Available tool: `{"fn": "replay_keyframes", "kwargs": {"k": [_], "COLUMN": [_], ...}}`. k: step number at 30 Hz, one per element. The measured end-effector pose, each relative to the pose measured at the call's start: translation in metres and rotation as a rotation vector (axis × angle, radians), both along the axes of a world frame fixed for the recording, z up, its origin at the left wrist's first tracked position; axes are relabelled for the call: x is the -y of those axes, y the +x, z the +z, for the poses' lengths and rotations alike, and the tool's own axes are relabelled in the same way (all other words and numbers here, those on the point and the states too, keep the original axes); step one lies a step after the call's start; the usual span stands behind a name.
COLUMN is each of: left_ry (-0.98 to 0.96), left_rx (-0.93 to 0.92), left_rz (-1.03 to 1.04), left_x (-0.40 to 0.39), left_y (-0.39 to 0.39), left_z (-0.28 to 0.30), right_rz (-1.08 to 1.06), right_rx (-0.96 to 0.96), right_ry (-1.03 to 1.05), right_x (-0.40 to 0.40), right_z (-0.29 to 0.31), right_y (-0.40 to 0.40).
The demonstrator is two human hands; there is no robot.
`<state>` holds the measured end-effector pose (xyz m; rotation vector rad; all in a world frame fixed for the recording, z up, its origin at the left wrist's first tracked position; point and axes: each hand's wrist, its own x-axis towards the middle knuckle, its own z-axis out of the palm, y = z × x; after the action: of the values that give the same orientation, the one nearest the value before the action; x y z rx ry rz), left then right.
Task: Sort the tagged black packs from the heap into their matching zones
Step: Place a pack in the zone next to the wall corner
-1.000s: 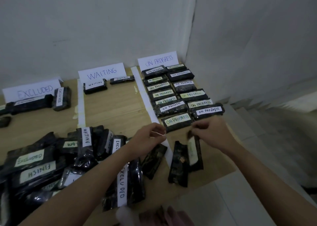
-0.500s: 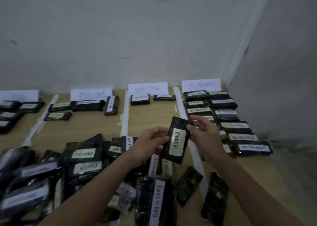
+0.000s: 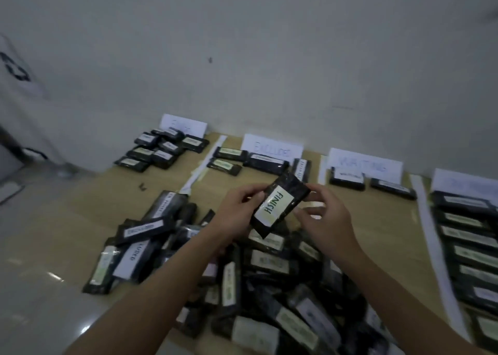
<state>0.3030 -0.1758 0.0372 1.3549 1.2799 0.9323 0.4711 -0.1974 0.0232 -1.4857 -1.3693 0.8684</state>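
We hold a flat black plastic pack with a white FINISH tag (image 3: 279,205) above the heap of tagged black packs (image 3: 242,274). Our left hand (image 3: 237,212) grips its nine o'clock edge; our right hand (image 3: 323,220) pinches its three o'clock edge. The blurred white paper zone sign (image 3: 184,124) stands at eleven o'clock.

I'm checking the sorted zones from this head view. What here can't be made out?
- Far-left zone sign: writing blurred and faint, lower edge hidden by packs.
- Rightmost zone sign: cut off by the frame edge, text smeared.
- Heap tags: mostly motion-blurred or overlapped by other packs.
- FINISH pack: lower corner and back hidden; left hand and right hand cover its edges.
- Small dark bit on the table: too small to identify.
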Motion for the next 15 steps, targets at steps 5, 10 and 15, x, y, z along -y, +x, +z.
{"fn": "replay_keyframes", "kwargs": {"k": [5, 10, 15], "left_ry": [0.01, -0.036, -0.149], "left_rx": [0.048, 0.169, 0.298], "left_rz": [0.133, 0.317, 0.358], "left_x": [-0.022, -0.048, -0.078], "left_y": [-0.08, -0.167, -0.237], "left_z": [-0.001, -0.016, -0.037], "right_rz": [0.046, 0.152, 0.297], "right_rx": [-0.046, 0.009, 0.158], "right_ry": [-0.015, 0.015, 0.012], "right_x": [-0.044, -0.088, -0.124], "right_z": [0.001, 0.0, -0.012], "right_y": [-0.095, -0.201, -0.274]}}
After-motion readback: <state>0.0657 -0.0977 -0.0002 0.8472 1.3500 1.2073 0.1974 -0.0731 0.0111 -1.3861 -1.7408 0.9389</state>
